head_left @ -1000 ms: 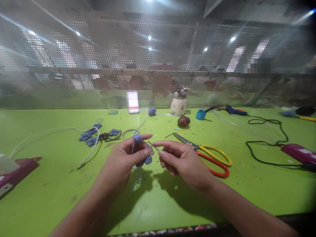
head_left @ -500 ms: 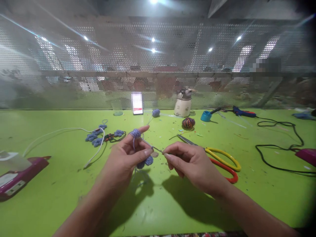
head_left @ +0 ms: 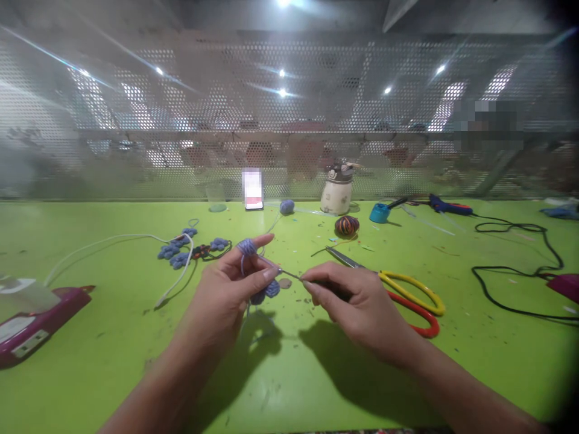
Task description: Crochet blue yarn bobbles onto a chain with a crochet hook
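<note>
My left hand (head_left: 233,283) pinches a small piece of purple crochet work (head_left: 271,288) between thumb and fingers. Purple yarn (head_left: 247,247) is wound several times round its raised index finger, and a strand runs back to a purple yarn ball (head_left: 287,207). In my right hand (head_left: 350,295) is a thin metal crochet hook (head_left: 289,273), gripped between thumb and fingertips. The hook's tip meets the yarn at my left thumb; the exact stitch is too small to make out. Large scissors (head_left: 409,283) with yellow and red handles lie beside my right hand, blades partly apart.
Purple crocheted pieces (head_left: 178,259) lie at left under a white cable (head_left: 190,265), near a maroon power strip (head_left: 54,319). Toward the back stand a phone (head_left: 253,190), a bottle (head_left: 337,191), a multicoloured yarn ball (head_left: 347,226), a blue pot (head_left: 379,213) and a glue gun (head_left: 450,206).
The hook has shifted very slightly at the work, its tip still by my left thumb. Both hands keep their grips; the whole view has moved a little.
</note>
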A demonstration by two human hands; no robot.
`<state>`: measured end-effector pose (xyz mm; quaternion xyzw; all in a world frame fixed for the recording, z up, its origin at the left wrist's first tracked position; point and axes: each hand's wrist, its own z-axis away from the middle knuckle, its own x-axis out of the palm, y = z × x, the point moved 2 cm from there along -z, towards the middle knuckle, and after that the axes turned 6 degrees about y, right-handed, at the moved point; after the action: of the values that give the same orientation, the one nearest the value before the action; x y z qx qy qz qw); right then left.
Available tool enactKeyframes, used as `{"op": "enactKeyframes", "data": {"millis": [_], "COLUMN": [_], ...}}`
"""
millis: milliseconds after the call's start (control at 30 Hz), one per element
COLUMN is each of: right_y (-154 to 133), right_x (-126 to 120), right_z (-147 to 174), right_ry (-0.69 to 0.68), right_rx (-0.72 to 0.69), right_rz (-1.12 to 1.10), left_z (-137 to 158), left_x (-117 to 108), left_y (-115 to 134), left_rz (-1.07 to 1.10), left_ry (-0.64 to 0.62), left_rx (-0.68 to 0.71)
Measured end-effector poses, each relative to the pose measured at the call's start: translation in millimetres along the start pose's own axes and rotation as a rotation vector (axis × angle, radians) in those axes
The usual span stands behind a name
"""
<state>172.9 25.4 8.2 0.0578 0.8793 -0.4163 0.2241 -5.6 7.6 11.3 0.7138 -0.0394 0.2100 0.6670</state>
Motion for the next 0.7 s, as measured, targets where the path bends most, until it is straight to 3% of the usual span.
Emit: {"op": "enactKeyframes", "data": {"millis": [367,700], "right_y": [4.4,2.5], "right_x": [3.4,2.0], "right_z": [6.4,10.7], "right_ry": [0.069,0.054], "right_rx": [-0.276,-0.327], "right_rz": [0.181,0.355], "left_z": [-1.5,-2.5], "left_x": [-0.3,-1.3], "left_y": [-1.4,-2.6], "left_rz": [-0.003,-0.047], "left_ry": [0.018,0.035], "left_rx": [-0.002,0.044]}}
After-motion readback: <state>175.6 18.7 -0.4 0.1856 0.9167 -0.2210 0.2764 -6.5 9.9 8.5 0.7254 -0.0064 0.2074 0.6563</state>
